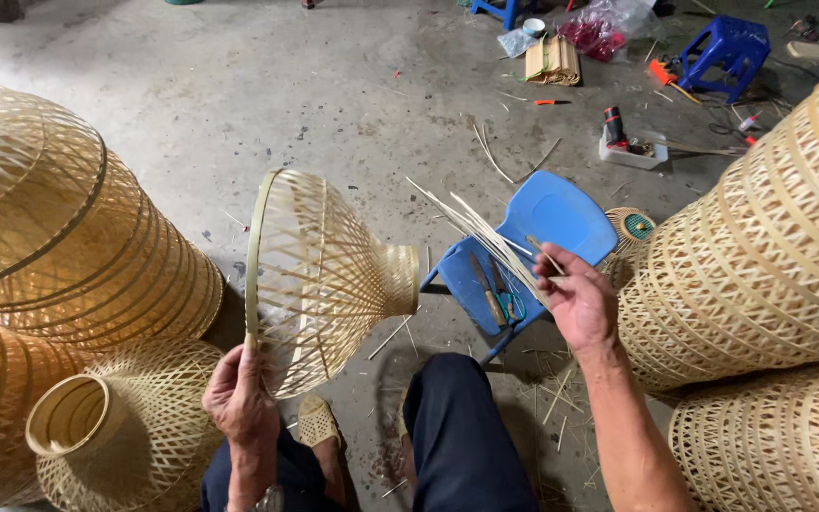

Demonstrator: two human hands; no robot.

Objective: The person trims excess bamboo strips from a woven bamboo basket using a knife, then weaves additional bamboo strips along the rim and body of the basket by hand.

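My left hand (237,396) grips the wide rim of a woven bamboo lampshade (319,275), held on its side above my knees with its narrow neck pointing right. In my right hand (575,299) is a bundle of thin bamboo strips (471,223) that fans up and to the left. Just beyond that hand stands a small blue plastic chair (547,223), tipped over, with a knife (487,289) and scissors (507,299) lying on it.
Stacks of finished woven shades rise at the left (68,246) and right (770,256). One more shade (125,431) lies by my left knee. On the concrete floor farther off are a blue stool (732,47), a white tray of tools (629,147) and a bundle of bamboo slats (554,62).
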